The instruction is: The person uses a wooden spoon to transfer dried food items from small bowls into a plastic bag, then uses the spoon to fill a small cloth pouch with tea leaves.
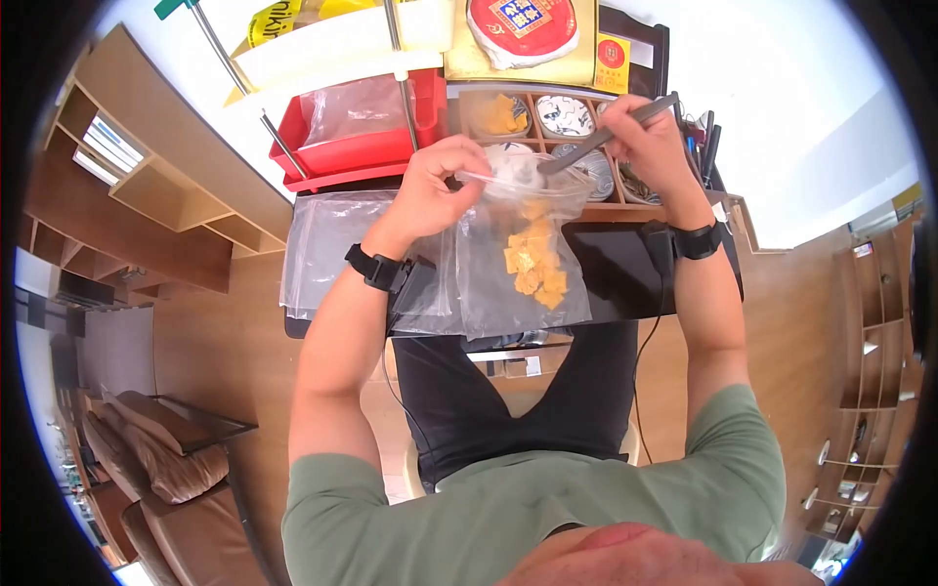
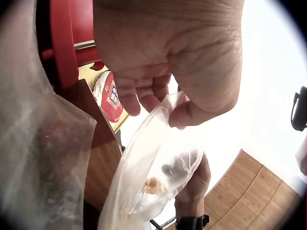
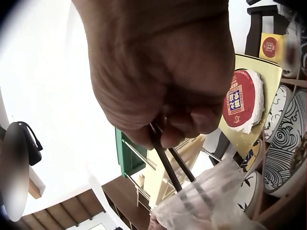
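My left hand [image 1: 442, 190] pinches the open mouth of a clear plastic bag [image 1: 479, 293] between thumb and fingers. Flat yellow-orange pieces [image 1: 532, 262] lie inside the bag, mostly in its middle and lower part. In my right hand [image 1: 645, 146] is a pair of dark chopsticks [image 3: 168, 165], held toward their upper part. Their lower ends reach into the bag's mouth, seen through the film in the right wrist view. From the left wrist view, the left thumb and fingers [image 2: 184, 114] hold up the bag's edge, with my right hand [image 2: 194, 184] behind the film.
Behind the bag, a divided wooden box [image 1: 598, 211] holds several patterned bowls, one with similar yellow pieces [image 1: 503, 115]. Flat clear bags [image 1: 337, 249] lie at the table's left. A red tray [image 1: 366, 146] under a metal-legged rack and a red round package [image 1: 523, 29] stand farther back.
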